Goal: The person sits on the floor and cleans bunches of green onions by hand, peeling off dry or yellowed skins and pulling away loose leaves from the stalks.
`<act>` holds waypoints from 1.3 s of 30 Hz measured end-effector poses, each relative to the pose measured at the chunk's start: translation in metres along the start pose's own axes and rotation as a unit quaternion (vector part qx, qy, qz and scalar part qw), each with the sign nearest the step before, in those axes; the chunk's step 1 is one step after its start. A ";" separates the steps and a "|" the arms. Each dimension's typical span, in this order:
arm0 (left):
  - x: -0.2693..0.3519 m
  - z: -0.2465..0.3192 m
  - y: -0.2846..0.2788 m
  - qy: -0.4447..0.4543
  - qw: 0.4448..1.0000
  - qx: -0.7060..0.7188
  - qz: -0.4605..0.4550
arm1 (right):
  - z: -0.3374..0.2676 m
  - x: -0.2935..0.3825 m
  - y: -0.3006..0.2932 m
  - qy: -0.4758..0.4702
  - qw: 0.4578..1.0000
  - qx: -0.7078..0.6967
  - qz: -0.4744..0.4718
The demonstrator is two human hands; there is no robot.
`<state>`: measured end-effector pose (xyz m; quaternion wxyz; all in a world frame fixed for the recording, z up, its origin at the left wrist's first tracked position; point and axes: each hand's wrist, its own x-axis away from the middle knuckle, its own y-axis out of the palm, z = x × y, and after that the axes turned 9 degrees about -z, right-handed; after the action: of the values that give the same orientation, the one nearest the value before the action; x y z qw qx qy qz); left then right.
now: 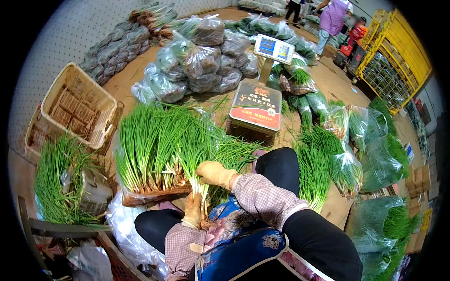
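My left hand [192, 210], in a tan glove, holds a small bunch of green onions [194, 181] by its white stalks above my lap. The roots hang below the hand, and the leaves point away from me. My right hand [216, 173], gloved as well, is curled against the right side of the same bunch, a little higher up. Just beyond lies a thick row of green onions [151, 151] on a plastic bag [135, 199], with brown roots towards me. More loose green onions [233, 149] lie to the right of the row.
A platform scale [256, 105] stands ahead, with filled plastic bags [200, 59] piled behind it. Crates [79, 105] and a green onion heap [58, 182] are at left. Bagged green onions [346, 168] line the right side. Far off are people [330, 21] and a yellow cage cart [393, 59].
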<state>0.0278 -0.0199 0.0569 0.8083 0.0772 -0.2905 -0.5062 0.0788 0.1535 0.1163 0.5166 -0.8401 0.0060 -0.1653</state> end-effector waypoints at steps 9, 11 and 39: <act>0.000 0.002 0.009 0.020 0.997 0.052 -0.046 | 0.011 -0.004 0.012 -0.120 0.968 0.216 0.042; 0.003 0.008 0.009 0.018 0.998 0.021 -0.056 | 0.016 -0.005 0.008 -0.105 0.966 0.226 0.061; 0.007 0.112 0.052 0.231 0.715 -0.659 -0.023 | -0.029 0.012 -0.009 0.034 0.654 -0.743 0.140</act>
<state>0.0093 0.0178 0.1732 0.6847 -0.3534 0.3146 -0.5544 0.0805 0.1306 0.1391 -0.2633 -0.9265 0.2620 -0.0603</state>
